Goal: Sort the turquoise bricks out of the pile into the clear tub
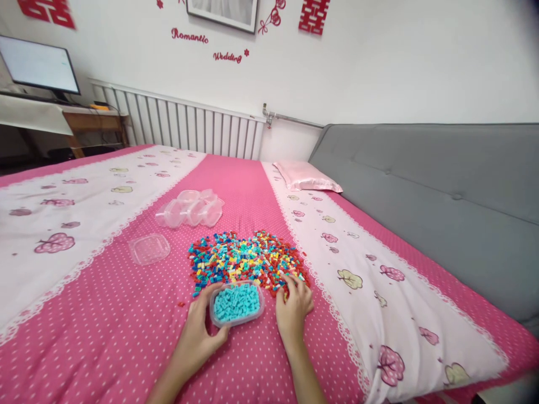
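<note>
A clear plastic tub [261,310] filled with small turquoise building bricks [237,302] is held by my left hand [201,325], its thumb along the near side and fingers round the left end. Behind the tub spreads a loose heap of mixed building bricks [248,258] in red, yellow, blue, turquoise and white. My right hand [293,306] rests at the heap's near right edge, to the right of the tub. Its thumb and fingers are bent but apart over red and yellow bricks, and I see nothing held between them.
Several clear plastic tubs or lids [190,209] lie grouped behind the heap to the left. A single clear lid [150,249] lies nearer. All rest on the pink dotted bedspread [126,331]. A pillow [307,177] and grey headboard [429,185] stand to the right.
</note>
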Tool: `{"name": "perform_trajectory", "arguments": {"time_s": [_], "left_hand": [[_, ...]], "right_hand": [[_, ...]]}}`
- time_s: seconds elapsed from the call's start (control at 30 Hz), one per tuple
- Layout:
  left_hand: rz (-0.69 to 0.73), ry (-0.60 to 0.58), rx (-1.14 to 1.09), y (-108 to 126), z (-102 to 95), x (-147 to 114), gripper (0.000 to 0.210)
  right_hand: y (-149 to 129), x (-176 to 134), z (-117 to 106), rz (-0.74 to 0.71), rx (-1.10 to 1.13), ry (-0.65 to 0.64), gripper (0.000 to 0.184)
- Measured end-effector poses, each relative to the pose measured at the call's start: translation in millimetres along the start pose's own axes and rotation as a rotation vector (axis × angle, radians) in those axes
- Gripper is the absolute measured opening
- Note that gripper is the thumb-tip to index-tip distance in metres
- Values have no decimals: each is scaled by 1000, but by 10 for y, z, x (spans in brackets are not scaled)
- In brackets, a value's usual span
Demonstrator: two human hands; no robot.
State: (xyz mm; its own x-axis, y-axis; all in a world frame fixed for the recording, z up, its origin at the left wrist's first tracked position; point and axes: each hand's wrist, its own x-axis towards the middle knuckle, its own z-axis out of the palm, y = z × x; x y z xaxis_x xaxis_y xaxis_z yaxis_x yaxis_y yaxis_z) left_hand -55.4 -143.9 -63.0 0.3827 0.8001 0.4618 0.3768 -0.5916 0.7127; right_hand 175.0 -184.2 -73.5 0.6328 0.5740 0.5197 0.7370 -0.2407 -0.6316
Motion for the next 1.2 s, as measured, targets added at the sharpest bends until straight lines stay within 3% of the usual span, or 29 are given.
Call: {"name": "perform_trajectory", "arguments": {"time_s": [0.4, 0.6, 0.93, 1.2], "left_hand": [[16, -5, 11, -4, -13, 23, 60], [2, -7, -7, 29, -24, 31, 59], [13, -3, 2, 29, -24, 32, 60], [19, -11, 16, 38, -27, 31, 59]], "right_hand": [[-31, -9, 11, -23, -40, 2, 37], [-55, -28, 3, -64, -38, -3, 27], [15, -3, 53, -95, -6, 62, 40], [42, -4, 77, -119, 7, 58, 39]]}}
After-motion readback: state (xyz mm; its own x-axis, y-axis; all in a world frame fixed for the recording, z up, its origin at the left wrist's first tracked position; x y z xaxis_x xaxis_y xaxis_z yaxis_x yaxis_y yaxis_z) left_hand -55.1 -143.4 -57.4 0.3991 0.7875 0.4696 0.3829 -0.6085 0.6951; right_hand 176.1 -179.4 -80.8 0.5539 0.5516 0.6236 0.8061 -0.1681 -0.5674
